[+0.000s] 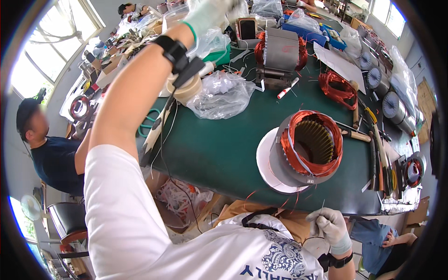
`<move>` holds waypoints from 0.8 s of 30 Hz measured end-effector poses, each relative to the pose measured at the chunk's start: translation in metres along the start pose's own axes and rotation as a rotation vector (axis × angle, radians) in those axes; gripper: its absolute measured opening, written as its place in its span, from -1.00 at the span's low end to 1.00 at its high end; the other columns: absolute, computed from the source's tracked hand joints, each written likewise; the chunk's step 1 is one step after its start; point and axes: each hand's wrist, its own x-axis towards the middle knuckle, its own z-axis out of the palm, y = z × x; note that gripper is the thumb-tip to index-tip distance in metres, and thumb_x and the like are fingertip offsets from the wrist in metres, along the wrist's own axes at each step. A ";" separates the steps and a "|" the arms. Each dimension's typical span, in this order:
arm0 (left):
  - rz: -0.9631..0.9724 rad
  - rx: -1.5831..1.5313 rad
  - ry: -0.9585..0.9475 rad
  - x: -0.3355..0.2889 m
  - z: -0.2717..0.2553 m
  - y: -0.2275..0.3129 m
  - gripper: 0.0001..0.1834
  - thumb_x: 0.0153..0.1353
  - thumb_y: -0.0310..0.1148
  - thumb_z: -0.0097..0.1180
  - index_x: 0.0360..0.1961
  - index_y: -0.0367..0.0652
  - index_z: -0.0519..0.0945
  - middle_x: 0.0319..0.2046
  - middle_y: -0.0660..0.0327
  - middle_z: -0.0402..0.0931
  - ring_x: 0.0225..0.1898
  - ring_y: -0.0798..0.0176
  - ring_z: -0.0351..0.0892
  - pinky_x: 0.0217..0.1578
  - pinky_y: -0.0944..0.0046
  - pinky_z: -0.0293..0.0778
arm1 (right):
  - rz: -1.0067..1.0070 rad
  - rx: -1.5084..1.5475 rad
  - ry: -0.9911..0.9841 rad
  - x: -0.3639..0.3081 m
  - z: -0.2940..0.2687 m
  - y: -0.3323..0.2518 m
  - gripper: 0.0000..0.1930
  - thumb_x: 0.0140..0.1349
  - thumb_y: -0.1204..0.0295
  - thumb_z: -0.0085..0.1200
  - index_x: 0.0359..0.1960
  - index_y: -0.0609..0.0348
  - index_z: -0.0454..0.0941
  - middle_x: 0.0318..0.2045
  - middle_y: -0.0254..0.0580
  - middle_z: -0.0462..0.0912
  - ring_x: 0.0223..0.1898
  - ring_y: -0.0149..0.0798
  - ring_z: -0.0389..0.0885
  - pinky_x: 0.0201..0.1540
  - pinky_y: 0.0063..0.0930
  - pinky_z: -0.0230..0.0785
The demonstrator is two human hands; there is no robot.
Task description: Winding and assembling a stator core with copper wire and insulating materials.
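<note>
My left hand (207, 17), in a white glove, reaches out to the far side of the bench. Motion smears its fingers, and whatever they touch cannot be made out. Low at the right, near the bench's front edge, my gloved right hand (330, 228) is closed in a pinch. A thin needle-like piece (324, 203) sticks up from its fingertips. Nearby, a motor stator (288, 161) stands with its bore facing up, ringed by red-brown copper windings (332, 161). Under it lies a round white disc (265, 163). Loose copper wire ends hang over the bench edge beside it.
On the green bench (219, 149) lie a plastic bag (221, 95), tape rolls (186, 88), teal scissors (147, 123), a marker (288, 87) and a copper coil (337, 89). A second stator (281, 49) stands farther back. Hand tools (380, 154) line the right side. Other people sit around.
</note>
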 end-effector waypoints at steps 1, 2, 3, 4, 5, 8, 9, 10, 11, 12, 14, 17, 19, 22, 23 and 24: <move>-0.163 -0.397 -0.553 -0.018 0.014 0.053 -0.39 0.30 -0.28 0.14 0.31 -0.34 0.39 0.05 -0.04 0.59 0.09 0.15 0.60 0.17 0.34 0.42 | 0.009 0.008 0.037 0.000 0.000 0.001 -0.55 0.44 0.21 0.10 -0.03 0.50 0.58 -0.47 -0.21 0.65 -0.48 -0.44 0.56 -0.37 -0.60 0.42; -0.244 -0.324 -0.653 -0.034 0.017 0.087 -0.32 0.22 -0.25 0.17 0.33 -0.33 0.36 0.07 -0.07 0.58 0.10 0.12 0.60 0.17 0.28 0.43 | 0.023 0.016 0.046 0.001 0.002 0.001 -0.52 0.39 0.14 0.15 -0.08 0.48 0.59 -0.49 -0.19 0.65 -0.51 -0.43 0.58 -0.42 -0.61 0.42; -0.340 -0.234 -0.754 -0.050 0.014 0.104 -0.24 0.15 -0.21 0.19 0.35 -0.32 0.34 0.09 -0.09 0.57 0.10 0.08 0.60 0.17 0.22 0.44 | 0.037 0.021 0.033 0.003 0.003 0.000 -0.48 0.34 0.07 0.21 -0.13 0.46 0.61 -0.51 -0.17 0.65 -0.55 -0.42 0.59 -0.46 -0.61 0.42; -0.347 -0.180 -0.703 -0.064 0.011 0.102 -0.21 0.12 -0.20 0.17 0.36 -0.33 0.31 0.09 -0.13 0.57 0.11 0.02 0.59 0.16 0.17 0.44 | 0.053 0.029 0.000 0.005 0.004 -0.001 -0.47 0.34 0.07 0.20 -0.12 0.46 0.61 -0.51 -0.17 0.65 -0.51 -0.41 0.61 -0.45 -0.59 0.43; -0.348 -0.127 -0.654 -0.075 0.004 0.099 -0.17 0.08 -0.20 0.15 0.37 -0.34 0.29 0.09 -0.16 0.56 0.11 -0.05 0.58 0.15 0.11 0.44 | 0.053 0.031 -0.015 0.003 0.001 0.000 -0.47 0.34 0.07 0.20 -0.12 0.46 0.61 -0.51 -0.17 0.65 -0.51 -0.41 0.61 -0.45 -0.59 0.43; -0.699 -0.145 -0.601 -0.057 -0.056 0.133 -0.38 0.11 -0.32 0.02 0.28 -0.09 0.46 -0.02 -0.18 0.59 0.00 0.08 0.65 0.05 0.20 0.53 | 0.054 -0.012 -0.008 -0.004 -0.006 0.006 -0.50 0.37 0.09 0.17 -0.14 0.46 0.63 -0.45 -0.14 0.68 -0.43 -0.37 0.64 -0.35 -0.54 0.46; -0.659 -0.086 -0.537 -0.078 -0.063 0.110 -0.47 0.18 -0.30 0.03 0.22 -0.04 0.51 0.01 -0.18 0.56 0.00 0.07 0.64 0.04 0.20 0.55 | 0.053 -0.010 -0.021 -0.004 -0.008 0.007 -0.50 0.37 0.09 0.17 -0.14 0.46 0.63 -0.45 -0.14 0.68 -0.43 -0.37 0.64 -0.35 -0.54 0.46; -0.619 -0.022 -0.473 -0.106 -0.067 0.085 -0.56 0.24 -0.27 0.04 0.16 0.01 0.56 0.04 -0.17 0.54 0.01 0.07 0.63 0.02 0.21 0.56 | 0.104 -0.049 -0.114 -0.005 -0.011 0.008 -0.57 0.40 0.19 0.10 -0.11 0.45 0.64 -0.43 -0.19 0.67 -0.39 -0.40 0.60 -0.30 -0.55 0.44; -0.618 -0.024 -0.477 -0.126 -0.060 0.077 -0.56 0.24 -0.27 0.04 0.16 0.01 0.56 0.04 -0.17 0.54 0.01 0.07 0.63 0.02 0.21 0.56 | 0.159 -0.087 -0.189 -0.005 -0.013 0.009 -0.64 0.44 0.29 0.03 -0.07 0.43 0.65 -0.41 -0.23 0.66 -0.36 -0.43 0.57 -0.25 -0.56 0.42; -0.422 0.310 -0.718 -0.148 -0.054 0.075 -0.45 0.23 -0.13 0.08 0.24 -0.02 0.48 0.17 -0.16 0.45 0.05 -0.02 0.61 0.04 0.11 0.56 | 0.195 -0.090 -0.247 -0.003 -0.015 0.010 -0.65 0.45 0.30 0.01 -0.03 0.39 0.66 -0.38 -0.27 0.66 -0.33 -0.46 0.55 -0.23 -0.58 0.41; -0.418 0.574 -0.814 -0.220 -0.021 0.039 -0.27 0.19 0.09 0.14 0.31 -0.06 0.41 0.32 -0.15 0.30 0.10 -0.15 0.57 0.09 -0.02 0.53 | 0.206 -0.156 -0.333 0.009 -0.018 0.013 -0.65 0.46 0.30 0.01 -0.02 0.38 0.66 -0.38 -0.27 0.66 -0.32 -0.47 0.55 -0.22 -0.58 0.41; -0.657 0.421 -0.484 -0.236 0.014 0.056 -0.15 0.11 0.27 0.15 0.29 -0.10 0.42 0.26 -0.21 0.36 0.12 -0.21 0.54 0.19 -0.06 0.45 | 0.181 -0.150 -0.382 0.031 -0.002 0.007 -0.67 0.47 0.33 -0.01 0.02 0.35 0.64 -0.34 -0.28 0.67 -0.30 -0.47 0.56 -0.20 -0.56 0.44; -0.923 0.317 -0.341 -0.211 0.009 0.089 -0.15 0.11 0.23 0.16 0.32 -0.08 0.42 0.16 -0.21 0.46 0.14 -0.20 0.53 0.16 -0.03 0.45 | 0.173 -0.135 -0.384 0.036 0.005 0.004 -0.68 0.47 0.35 -0.03 0.03 0.35 0.64 -0.34 -0.29 0.67 -0.30 -0.48 0.56 -0.19 -0.56 0.44; -0.846 0.330 -0.394 -0.196 -0.014 0.133 -0.11 0.10 0.20 0.19 0.35 -0.14 0.38 0.07 -0.25 0.51 0.13 -0.21 0.53 0.14 -0.02 0.46 | 0.150 -0.151 -0.348 0.035 0.013 -0.002 -0.54 0.45 0.11 0.06 -0.05 0.38 0.66 -0.38 -0.29 0.65 -0.33 -0.48 0.56 -0.22 -0.58 0.43; -0.773 0.335 -0.407 -0.197 -0.018 0.141 -0.09 0.10 0.19 0.19 0.37 -0.17 0.35 0.06 -0.26 0.51 0.13 -0.22 0.53 0.14 -0.02 0.46 | 0.149 -0.153 -0.350 0.033 0.012 0.001 -0.54 0.45 0.11 0.06 -0.05 0.38 0.66 -0.38 -0.29 0.65 -0.33 -0.48 0.56 -0.22 -0.58 0.43; -0.772 0.292 -0.386 -0.194 -0.018 0.153 -0.01 0.09 0.19 0.21 0.43 -0.20 0.25 0.09 -0.28 0.47 0.13 -0.23 0.53 0.15 -0.01 0.47 | 0.164 -0.154 -0.329 0.031 0.009 0.008 -0.54 0.45 0.11 0.07 -0.05 0.37 0.66 -0.38 -0.29 0.66 -0.33 -0.48 0.56 -0.22 -0.58 0.43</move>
